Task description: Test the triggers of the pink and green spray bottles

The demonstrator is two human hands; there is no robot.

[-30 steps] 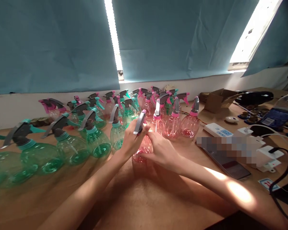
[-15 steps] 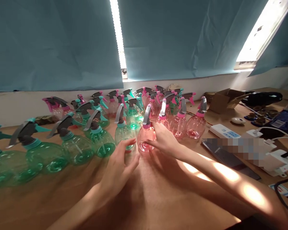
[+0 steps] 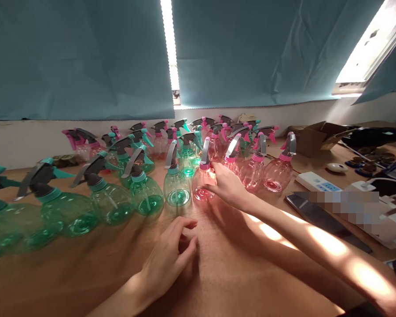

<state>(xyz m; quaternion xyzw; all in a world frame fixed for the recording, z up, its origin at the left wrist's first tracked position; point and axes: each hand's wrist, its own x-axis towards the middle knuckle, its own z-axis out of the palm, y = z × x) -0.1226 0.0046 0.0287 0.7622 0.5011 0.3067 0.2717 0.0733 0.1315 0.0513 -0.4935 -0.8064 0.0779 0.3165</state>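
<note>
A pink spray bottle [image 3: 202, 182] with a grey trigger stands upright in the front row on the wooden table [image 3: 218, 273]. My right hand [image 3: 227, 187] rests against its right side, fingers curled round the body. My left hand [image 3: 169, 259] lies low over the table nearer to me, holding nothing, fingers loosely bent and apart. Right beside the pink bottle on the left stands a green spray bottle [image 3: 176, 189].
Several green bottles [image 3: 108, 200] line the left, several pink ones [image 3: 277, 171] the right, more behind. A white power strip [image 3: 315, 180], a phone [image 3: 320, 218], chargers, cables and a cardboard box [image 3: 313, 136] lie to the right. Blue curtains hang behind.
The pink bottle went from both hands near me out into the front row. My left hand let go and drew back toward me; my right hand stayed on the bottle.
</note>
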